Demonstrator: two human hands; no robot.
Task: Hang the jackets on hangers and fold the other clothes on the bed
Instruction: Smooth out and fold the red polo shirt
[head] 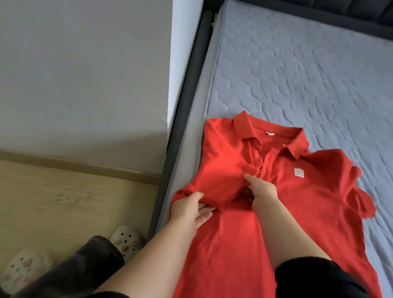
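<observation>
- Red polo shirt (307, 216): lies face up on the near-left part of the mattress (328, 79). Its left side sits just beside the mattress edge. Its hem is hidden under the forearms.
- Left grip (190, 210): pinches the cuff of the left sleeve (221, 178), thumb on top and fingers beneath. Risk: a sideways tug here drags the shirt body toward the bed's left edge, and cloth could slip over it to the floor (54, 204).
- Right grip (261, 191): pinches the inner edge of the same sleeve, just near the placket. Risk: if the two grips pull unevenly, the sleeve lies skewed and the fold line wanders.
- Right sleeve (353, 187): bunched and wrinkled. Risk: if folded in as it is, the creases get pressed in and the bundle ends up lopsided.
- Collar (244, 126): open and slightly askew, so a hard pull from below could twist it further.
</observation>
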